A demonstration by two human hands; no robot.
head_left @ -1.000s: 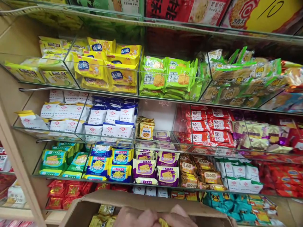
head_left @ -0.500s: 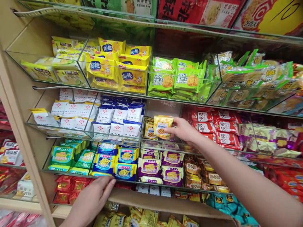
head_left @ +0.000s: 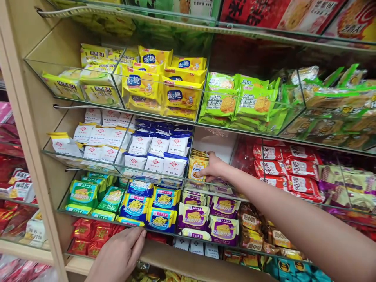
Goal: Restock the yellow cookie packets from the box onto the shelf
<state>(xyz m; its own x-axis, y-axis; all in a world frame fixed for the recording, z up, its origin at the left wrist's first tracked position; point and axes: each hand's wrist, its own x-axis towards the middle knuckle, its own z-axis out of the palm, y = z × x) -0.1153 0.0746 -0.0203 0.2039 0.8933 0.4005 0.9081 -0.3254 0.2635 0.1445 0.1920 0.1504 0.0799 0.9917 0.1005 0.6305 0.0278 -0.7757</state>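
Note:
My right hand [head_left: 216,167] reaches into a glass compartment on the middle shelf. Its thumb and fingers are closed on a small yellow cookie packet [head_left: 197,169] at the front of a row of similar packets. The row's back part shows only as upper edges. At the lower left my left hand [head_left: 117,253] is closed at the left end of an open cardboard box [head_left: 188,256], its fingers partly hidden behind the edge. Several yellow packets [head_left: 170,276] lie inside the box.
Glass dividers split the shelves. White-and-blue packets [head_left: 155,156] stand left of the cookie compartment, red packets [head_left: 274,166] to its right. Purple biscuit packs [head_left: 194,217] fill the shelf below, green ones [head_left: 219,98] the shelf above. A wooden upright [head_left: 32,156] bounds the left side.
My right hand has lowered the cookie packet from in front of the compartment to the front of the row. The view has shifted left, and less of the box's inside shows.

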